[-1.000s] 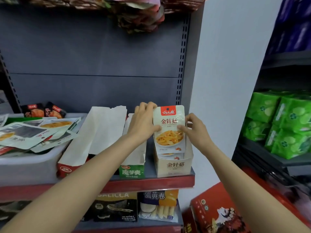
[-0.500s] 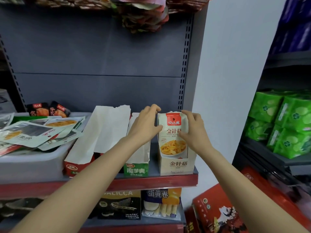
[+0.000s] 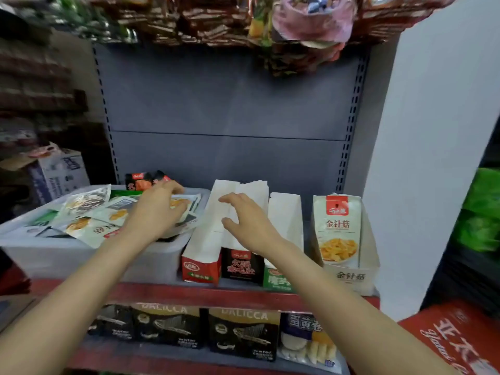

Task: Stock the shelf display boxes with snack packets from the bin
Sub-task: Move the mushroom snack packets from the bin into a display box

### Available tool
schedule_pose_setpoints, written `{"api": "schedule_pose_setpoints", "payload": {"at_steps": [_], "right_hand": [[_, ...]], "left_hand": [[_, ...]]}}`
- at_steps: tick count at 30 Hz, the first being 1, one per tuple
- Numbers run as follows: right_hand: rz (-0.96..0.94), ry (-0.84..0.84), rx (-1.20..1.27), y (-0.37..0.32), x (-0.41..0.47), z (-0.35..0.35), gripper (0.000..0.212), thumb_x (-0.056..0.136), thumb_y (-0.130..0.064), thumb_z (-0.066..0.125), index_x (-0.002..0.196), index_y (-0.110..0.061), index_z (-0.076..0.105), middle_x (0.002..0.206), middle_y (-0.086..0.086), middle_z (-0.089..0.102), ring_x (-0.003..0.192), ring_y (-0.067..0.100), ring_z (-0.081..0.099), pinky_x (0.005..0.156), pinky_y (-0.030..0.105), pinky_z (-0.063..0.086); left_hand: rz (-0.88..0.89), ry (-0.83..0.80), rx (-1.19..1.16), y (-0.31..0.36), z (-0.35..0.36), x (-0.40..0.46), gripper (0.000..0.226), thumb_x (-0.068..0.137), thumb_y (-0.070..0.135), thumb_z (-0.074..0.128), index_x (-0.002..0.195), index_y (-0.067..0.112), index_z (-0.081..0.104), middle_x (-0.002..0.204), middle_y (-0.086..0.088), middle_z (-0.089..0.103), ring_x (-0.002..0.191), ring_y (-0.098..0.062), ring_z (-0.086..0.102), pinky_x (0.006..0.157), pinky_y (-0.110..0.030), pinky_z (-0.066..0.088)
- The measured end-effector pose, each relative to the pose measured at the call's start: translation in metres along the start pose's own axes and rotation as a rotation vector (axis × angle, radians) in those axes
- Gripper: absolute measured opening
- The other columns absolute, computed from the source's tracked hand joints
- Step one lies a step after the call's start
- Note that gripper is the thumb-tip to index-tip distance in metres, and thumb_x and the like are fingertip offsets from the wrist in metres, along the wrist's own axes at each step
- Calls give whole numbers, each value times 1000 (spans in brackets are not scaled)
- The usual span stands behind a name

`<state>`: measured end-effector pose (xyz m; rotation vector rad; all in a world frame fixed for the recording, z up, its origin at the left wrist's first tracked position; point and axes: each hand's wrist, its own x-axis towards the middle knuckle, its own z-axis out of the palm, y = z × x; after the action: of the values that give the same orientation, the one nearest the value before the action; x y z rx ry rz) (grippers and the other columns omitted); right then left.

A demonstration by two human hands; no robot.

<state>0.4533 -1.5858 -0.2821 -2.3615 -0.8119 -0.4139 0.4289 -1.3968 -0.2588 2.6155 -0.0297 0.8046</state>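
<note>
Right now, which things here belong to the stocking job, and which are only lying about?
Job: bin, loose packets, mushroom display box, left hand, right hand.
Lying about: wafer boxes, egg roll pack, red carton.

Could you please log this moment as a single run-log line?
left hand: reaching into bin packets | right hand: open, empty | mushroom packet: upright in beige box
</note>
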Motion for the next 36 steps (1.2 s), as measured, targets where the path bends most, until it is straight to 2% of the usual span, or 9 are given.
{"api": "schedule_pose_setpoints", "payload": {"at_steps": [4, 7, 13, 19, 23, 26, 30, 33, 36], "right_hand": [[-27, -129, 6, -33, 23, 29, 51, 95, -8, 45, 144, -12, 33, 144, 12, 39, 132, 26, 37, 102, 23, 25], [1, -236, 16, -48, 36, 41, 56, 93, 2, 38, 146, -13, 29, 150, 10, 34, 135, 26, 33, 102, 22, 24], [100, -254, -51, -55, 53, 61, 46, 92, -6, 43, 137, -7, 43, 135, 16, 52, 122, 32, 48, 100, 36, 38], [38, -234, -28, -61, 55, 66, 52, 88, -3, 51, 138, -13, 44, 127, 13, 57, 103, 26, 55, 87, 32, 44], [47, -48, 219, -61, 57, 66, 32, 86, -8, 62, 116, -19, 60, 115, -6, 58, 102, 14, 54, 82, 22, 40], [108, 68, 561, -67, 58, 57, 6, 89, -11, 62, 93, -7, 61, 102, 5, 68, 91, 16, 65, 76, 28, 54], [98, 211, 745, -76, 53, 41, 3, 93, -8, 56, 91, -5, 56, 90, -4, 68, 75, -5, 65, 62, 10, 49], [178, 329, 871, -68, 47, 28, 5, 94, -11, 53, 95, -7, 55, 87, -7, 69, 79, 0, 67, 64, 16, 53], [276, 393, 942, -56, 38, 8, 10, 96, -14, 52, 101, -6, 55, 93, -2, 69, 87, 9, 67, 61, 17, 52]], "left_hand": [[-105, -350, 74, -36, -28, -8, 69, 82, 43, 67, 138, 10, 43, 144, -8, 45, 128, -24, 45, 96, -25, 36], [-63, -494, 96, -59, -37, -15, 67, 85, 47, 62, 140, 12, 43, 144, -4, 44, 126, -20, 46, 92, -21, 36], [100, -366, 259, -72, -38, -21, 37, 90, 38, 56, 92, 2, 64, 81, -12, 61, 76, -26, 54, 59, -32, 31], [248, -120, 418, -79, -35, -18, 14, 98, 17, 42, 102, 8, 52, 83, -16, 61, 78, -36, 60, 60, -38, 41], [215, 77, 69, -91, -42, -22, 26, 101, 28, 35, 102, 11, 55, 75, -9, 59, 72, -32, 57, 62, -38, 42], [139, 177, -262, -83, -51, -22, 19, 101, 22, 39, 91, 18, 55, 76, 7, 57, 76, -21, 55, 64, -32, 36], [60, 137, -628, -68, -54, -21, 10, 97, 30, 47, 105, 24, 49, 93, 11, 66, 88, -5, 64, 72, -27, 53], [76, 56, -534, -61, -43, -16, 40, 91, 33, 59, 125, 32, 38, 107, 6, 66, 97, -8, 62, 81, -30, 52], [101, 56, -490, -39, -31, -12, 47, 89, 18, 63, 128, 31, 41, 100, 3, 64, 90, -9, 60, 82, -33, 51]]}}
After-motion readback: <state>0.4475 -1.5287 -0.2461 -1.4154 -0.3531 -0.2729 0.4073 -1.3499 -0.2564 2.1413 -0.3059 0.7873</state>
